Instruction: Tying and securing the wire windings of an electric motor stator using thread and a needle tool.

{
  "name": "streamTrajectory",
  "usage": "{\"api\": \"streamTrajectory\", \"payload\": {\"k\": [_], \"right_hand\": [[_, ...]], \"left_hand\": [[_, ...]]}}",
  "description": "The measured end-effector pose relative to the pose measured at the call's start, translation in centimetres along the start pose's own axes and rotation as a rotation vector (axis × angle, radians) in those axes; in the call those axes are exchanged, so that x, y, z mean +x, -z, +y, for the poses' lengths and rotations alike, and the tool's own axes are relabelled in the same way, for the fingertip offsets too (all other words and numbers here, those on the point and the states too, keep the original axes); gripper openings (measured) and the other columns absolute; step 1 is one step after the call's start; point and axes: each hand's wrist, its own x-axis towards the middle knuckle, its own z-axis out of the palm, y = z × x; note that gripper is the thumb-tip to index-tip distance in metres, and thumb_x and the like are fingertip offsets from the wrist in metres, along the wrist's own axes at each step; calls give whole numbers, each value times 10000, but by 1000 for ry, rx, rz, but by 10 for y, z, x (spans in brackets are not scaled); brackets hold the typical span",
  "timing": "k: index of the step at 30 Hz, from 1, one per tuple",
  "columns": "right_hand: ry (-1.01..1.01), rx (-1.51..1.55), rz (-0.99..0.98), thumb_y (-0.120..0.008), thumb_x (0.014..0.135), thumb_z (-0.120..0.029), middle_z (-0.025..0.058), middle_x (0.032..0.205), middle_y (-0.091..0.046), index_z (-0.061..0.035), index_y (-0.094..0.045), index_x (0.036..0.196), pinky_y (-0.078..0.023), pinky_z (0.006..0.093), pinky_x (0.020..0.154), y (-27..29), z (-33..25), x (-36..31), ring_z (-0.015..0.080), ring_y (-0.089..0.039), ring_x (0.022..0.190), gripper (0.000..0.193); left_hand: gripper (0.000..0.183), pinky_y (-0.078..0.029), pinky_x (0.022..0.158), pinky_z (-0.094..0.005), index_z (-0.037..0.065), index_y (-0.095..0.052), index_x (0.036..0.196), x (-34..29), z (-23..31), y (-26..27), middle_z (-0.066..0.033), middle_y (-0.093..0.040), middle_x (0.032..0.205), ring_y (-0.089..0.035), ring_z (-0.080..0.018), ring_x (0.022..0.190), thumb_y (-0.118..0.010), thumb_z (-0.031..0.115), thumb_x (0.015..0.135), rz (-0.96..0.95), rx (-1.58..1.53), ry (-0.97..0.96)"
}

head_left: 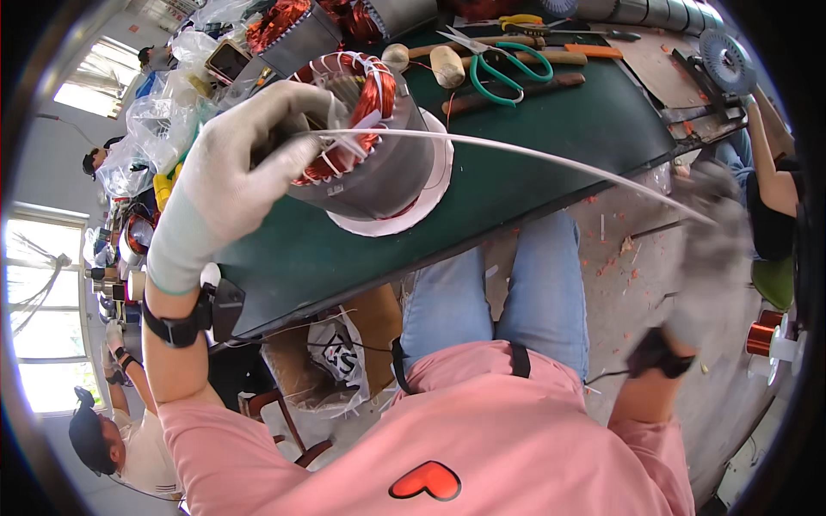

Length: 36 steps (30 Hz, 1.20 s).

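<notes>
A motor stator (370, 185), a grey steel cylinder with red copper windings (379, 90) laced in white, stands on a round white disc (437, 185). At its upper rim is my left hand (237, 163) in a pale glove, thumb and fingers closed around the near end of a white lacing cord (516, 149); the fingertips are partly hidden by the windings. From there the cord arcs across to the right. My gloved right hand (714, 241), smeared by motion, holds its far end out beyond the table edge.
On the dark green table (551, 176) lie green-handled scissors (495, 69), a wooden mallet (447, 66) and wooden sticks. More stators (305, 39) and plastic bags (163, 107) crowd the far left. A co-worker's arm (770, 163) is at the right; another person (129, 439) is lower left.
</notes>
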Motion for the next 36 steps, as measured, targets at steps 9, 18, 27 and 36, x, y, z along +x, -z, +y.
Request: {"api": "streamTrajectory", "payload": {"k": [9, 18, 27, 36], "right_hand": [[-511, 830, -149, -491, 1052, -213, -69, 807, -510, -30, -644, 1099, -365, 156, 515, -64, 25, 11, -15, -414, 592, 242], [-421, 192, -911, -609, 1012, -437, 20, 754, -623, -28, -661, 857, -403, 225, 600, -220, 9, -40, 83, -536, 641, 441], [-101, 290, -1001, -535, 1050, -410, 57, 827, -578, -4, -573, 922, -473, 291, 698, -239, 59, -71, 165, -571, 747, 427], [-246, 463, -866, -608, 1009, -267, 74, 823, -627, -22, -590, 1019, -479, 294, 601, -240, 55, -85, 173, -588, 657, 246]], "left_hand": [[132, -540, 728, -325, 69, -701, 919, -28, 24, -36, -71, -697, 991, -662, -210, 863, -701, 107, 792, 268, 267, -610], [288, -544, 830, -400, 23, -694, 1017, -18, -39, -86, -114, -673, 1090, -651, -294, 1002, -750, 187, 787, 622, 384, -592], [310, -485, 867, -424, 60, -669, 1070, -5, -60, -83, -59, -730, 932, -661, -246, 833, -763, 77, 775, 691, 292, -588], [109, -422, 716, -366, 47, -649, 761, 5, -6, -91, -57, -628, 722, -570, -245, 700, -730, 107, 804, 642, -36, 32]]}}
